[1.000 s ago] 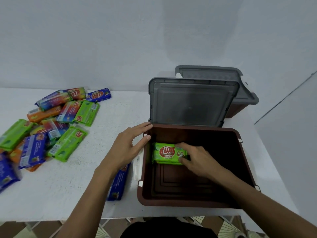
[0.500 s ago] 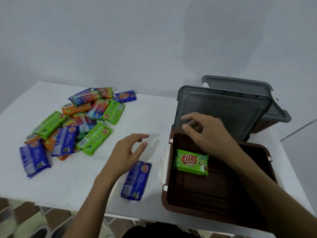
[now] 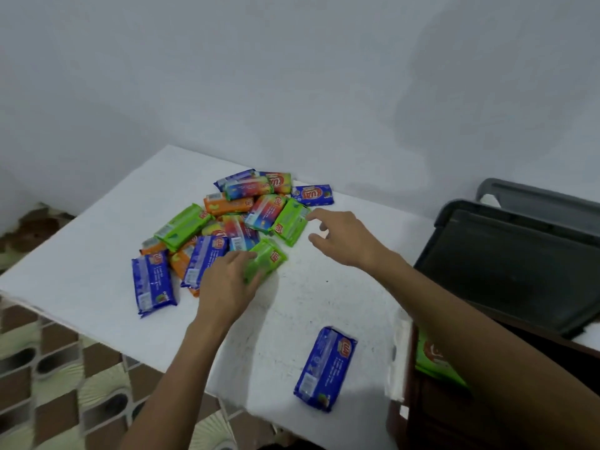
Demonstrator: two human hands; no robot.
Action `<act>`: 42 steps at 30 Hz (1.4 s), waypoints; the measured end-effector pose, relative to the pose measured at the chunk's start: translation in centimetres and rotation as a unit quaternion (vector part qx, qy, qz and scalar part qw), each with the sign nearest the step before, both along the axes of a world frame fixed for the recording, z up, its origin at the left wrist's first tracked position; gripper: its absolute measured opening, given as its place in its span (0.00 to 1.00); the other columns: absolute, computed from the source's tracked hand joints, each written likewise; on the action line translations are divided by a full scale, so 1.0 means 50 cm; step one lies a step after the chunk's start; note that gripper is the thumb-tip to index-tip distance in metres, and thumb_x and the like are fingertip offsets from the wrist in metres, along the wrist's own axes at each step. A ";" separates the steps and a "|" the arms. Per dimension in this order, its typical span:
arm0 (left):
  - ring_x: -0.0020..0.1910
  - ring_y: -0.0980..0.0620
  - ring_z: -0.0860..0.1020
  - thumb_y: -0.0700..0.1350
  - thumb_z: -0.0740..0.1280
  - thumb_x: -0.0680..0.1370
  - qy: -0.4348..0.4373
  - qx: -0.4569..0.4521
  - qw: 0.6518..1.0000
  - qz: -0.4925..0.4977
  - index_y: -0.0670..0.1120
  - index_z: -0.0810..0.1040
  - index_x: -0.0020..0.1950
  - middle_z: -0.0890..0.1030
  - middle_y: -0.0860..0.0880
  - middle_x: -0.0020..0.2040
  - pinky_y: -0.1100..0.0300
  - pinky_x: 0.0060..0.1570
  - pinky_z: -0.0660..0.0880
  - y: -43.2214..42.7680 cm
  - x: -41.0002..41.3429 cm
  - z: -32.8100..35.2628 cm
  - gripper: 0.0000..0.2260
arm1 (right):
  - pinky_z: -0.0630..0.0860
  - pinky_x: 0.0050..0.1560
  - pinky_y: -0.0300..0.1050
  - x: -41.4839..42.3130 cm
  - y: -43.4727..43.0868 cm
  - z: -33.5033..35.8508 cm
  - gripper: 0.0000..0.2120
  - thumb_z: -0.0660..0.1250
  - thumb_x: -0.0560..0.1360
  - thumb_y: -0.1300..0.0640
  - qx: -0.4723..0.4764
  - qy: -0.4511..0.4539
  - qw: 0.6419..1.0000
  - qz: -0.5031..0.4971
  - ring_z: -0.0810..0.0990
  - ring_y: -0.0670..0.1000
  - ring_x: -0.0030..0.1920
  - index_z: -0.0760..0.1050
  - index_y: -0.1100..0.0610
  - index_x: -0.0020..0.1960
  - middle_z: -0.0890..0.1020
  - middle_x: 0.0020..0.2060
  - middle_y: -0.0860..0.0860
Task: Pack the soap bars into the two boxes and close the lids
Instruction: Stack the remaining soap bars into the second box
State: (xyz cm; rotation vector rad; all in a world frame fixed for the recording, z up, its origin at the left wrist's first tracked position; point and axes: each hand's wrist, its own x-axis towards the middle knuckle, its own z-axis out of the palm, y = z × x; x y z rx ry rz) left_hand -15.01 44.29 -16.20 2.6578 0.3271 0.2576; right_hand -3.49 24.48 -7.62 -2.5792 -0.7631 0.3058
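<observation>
Your left hand (image 3: 227,287) reaches forward, palm down, its fingers and thumb curled round a green soap bar (image 3: 271,258). Your right hand (image 3: 345,238) stretches farther out, palm down, fingers spread and loosely bent, holding nothing. Both forearms are bare and extended, the right one coming in from the right edge.
</observation>
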 end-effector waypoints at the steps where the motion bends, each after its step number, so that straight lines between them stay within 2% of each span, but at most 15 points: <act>1: 0.53 0.44 0.79 0.57 0.68 0.76 0.010 0.014 1.000 0.000 0.46 0.79 0.62 0.81 0.46 0.58 0.51 0.46 0.76 0.005 0.004 -0.011 0.20 | 0.72 0.60 0.48 0.013 0.021 -0.014 0.23 0.64 0.79 0.53 -0.023 -0.002 1.000 0.017 0.76 0.54 0.61 0.67 0.52 0.73 0.77 0.64 0.55; 6: 0.59 0.45 0.74 0.58 0.69 0.75 0.041 0.058 0.997 0.021 0.49 0.74 0.67 0.75 0.47 0.63 0.48 0.55 0.73 0.003 0.026 -0.047 0.23 | 0.70 0.63 0.50 0.075 0.100 -0.080 0.28 0.63 0.80 0.52 -0.090 0.003 0.993 0.071 0.71 0.59 0.67 0.58 0.47 0.77 0.66 0.72 0.59; 9: 0.60 0.45 0.74 0.57 0.69 0.75 0.047 0.059 0.997 0.024 0.48 0.73 0.68 0.72 0.46 0.64 0.49 0.54 0.72 -0.001 0.034 -0.053 0.24 | 0.65 0.67 0.49 0.099 0.122 -0.097 0.25 0.60 0.81 0.51 -0.107 -0.011 0.990 0.093 0.66 0.59 0.71 0.61 0.48 0.76 0.62 0.75 0.57; 12: 0.59 0.45 0.75 0.57 0.69 0.75 0.056 0.052 0.997 0.017 0.48 0.72 0.68 0.72 0.45 0.64 0.50 0.52 0.74 0.001 0.039 -0.062 0.25 | 0.65 0.68 0.49 0.114 0.133 -0.117 0.22 0.61 0.81 0.50 -0.093 -0.018 0.990 0.100 0.63 0.58 0.72 0.65 0.48 0.74 0.64 0.73 0.56; 14: 0.59 0.45 0.75 0.57 0.70 0.74 0.054 0.050 0.997 0.011 0.48 0.72 0.69 0.72 0.45 0.63 0.51 0.52 0.75 0.001 0.040 -0.064 0.26 | 0.66 0.67 0.51 0.123 0.142 -0.131 0.23 0.62 0.80 0.49 -0.096 -0.019 0.990 0.102 0.64 0.58 0.71 0.66 0.47 0.73 0.65 0.72 0.56; 18: 0.60 0.46 0.75 0.58 0.70 0.74 0.063 0.050 0.997 -0.005 0.48 0.71 0.70 0.72 0.45 0.64 0.53 0.51 0.76 0.004 0.044 -0.064 0.27 | 0.70 0.67 0.55 0.139 0.152 -0.138 0.25 0.62 0.78 0.42 -0.151 0.011 0.985 0.085 0.69 0.62 0.67 0.61 0.41 0.73 0.62 0.71 0.61; 23: 0.65 0.48 0.71 0.59 0.67 0.76 0.087 0.051 0.995 -0.017 0.50 0.68 0.72 0.71 0.47 0.68 0.54 0.59 0.72 0.000 0.047 -0.064 0.28 | 0.72 0.62 0.53 0.130 0.153 -0.140 0.25 0.67 0.75 0.41 -0.164 -0.002 0.983 0.079 0.72 0.61 0.63 0.64 0.45 0.68 0.65 0.67 0.61; 25: 0.67 0.48 0.70 0.60 0.66 0.76 0.098 0.058 0.993 -0.020 0.51 0.66 0.73 0.71 0.48 0.70 0.53 0.61 0.71 0.002 0.048 -0.061 0.28 | 0.74 0.58 0.51 0.123 0.152 -0.140 0.26 0.69 0.74 0.44 -0.158 -0.010 0.985 0.074 0.75 0.61 0.59 0.63 0.46 0.68 0.65 0.66 0.61; 28: 0.66 0.49 0.71 0.61 0.66 0.76 0.102 0.061 0.993 -0.016 0.52 0.65 0.73 0.72 0.49 0.70 0.54 0.60 0.72 0.004 0.049 -0.054 0.29 | 0.73 0.47 0.47 0.117 0.145 -0.135 0.26 0.69 0.75 0.54 -0.124 -0.015 0.991 0.050 0.77 0.59 0.53 0.62 0.50 0.68 0.69 0.63 0.61; 31: 0.65 0.49 0.72 0.64 0.67 0.74 0.102 0.053 0.993 -0.010 0.53 0.64 0.73 0.73 0.49 0.68 0.55 0.54 0.75 0.000 0.044 -0.042 0.32 | 0.68 0.39 0.44 0.109 0.123 -0.125 0.20 0.62 0.77 0.62 -0.076 -0.014 0.997 0.006 0.75 0.57 0.44 0.63 0.53 0.66 0.74 0.55 0.59; 34: 0.64 0.49 0.73 0.64 0.69 0.72 0.102 -0.004 0.995 0.008 0.55 0.64 0.73 0.73 0.49 0.67 0.54 0.51 0.76 -0.005 0.038 -0.028 0.33 | 0.68 0.29 0.42 0.113 0.084 -0.111 0.11 0.60 0.79 0.63 0.007 0.020 0.998 -0.058 0.75 0.55 0.40 0.69 0.56 0.61 0.77 0.51 0.57; 37: 0.61 0.48 0.74 0.60 0.73 0.70 0.076 -0.100 0.992 0.024 0.58 0.61 0.73 0.72 0.47 0.67 0.50 0.51 0.78 -0.013 0.039 -0.011 0.35 | 0.77 0.30 0.45 0.118 0.037 -0.099 0.06 0.60 0.79 0.61 0.130 0.077 0.980 -0.130 0.82 0.57 0.44 0.74 0.54 0.53 0.79 0.55 0.56; 39: 0.60 0.49 0.73 0.54 0.76 0.69 0.037 -0.183 0.982 0.033 0.59 0.59 0.75 0.70 0.45 0.68 0.51 0.50 0.78 -0.017 0.043 0.001 0.39 | 0.81 0.33 0.46 0.110 0.009 -0.088 0.07 0.59 0.80 0.61 0.185 0.092 0.967 -0.151 0.83 0.54 0.47 0.75 0.55 0.52 0.79 0.57 0.55; 41: 0.58 0.51 0.73 0.50 0.77 0.69 -0.014 -0.235 0.972 0.026 0.63 0.56 0.75 0.69 0.46 0.66 0.54 0.47 0.79 -0.021 0.045 0.012 0.42 | 0.83 0.32 0.47 0.092 -0.017 -0.071 0.07 0.59 0.81 0.61 0.229 0.098 0.956 -0.156 0.82 0.50 0.46 0.76 0.55 0.53 0.79 0.55 0.53; 42: 0.58 0.52 0.73 0.49 0.77 0.69 -0.037 -0.250 0.967 0.019 0.65 0.55 0.75 0.68 0.49 0.64 0.53 0.47 0.79 -0.024 0.046 0.017 0.43 | 0.82 0.30 0.46 0.083 -0.029 -0.064 0.08 0.58 0.81 0.60 0.245 0.099 0.952 -0.155 0.82 0.48 0.45 0.76 0.55 0.53 0.79 0.53 0.53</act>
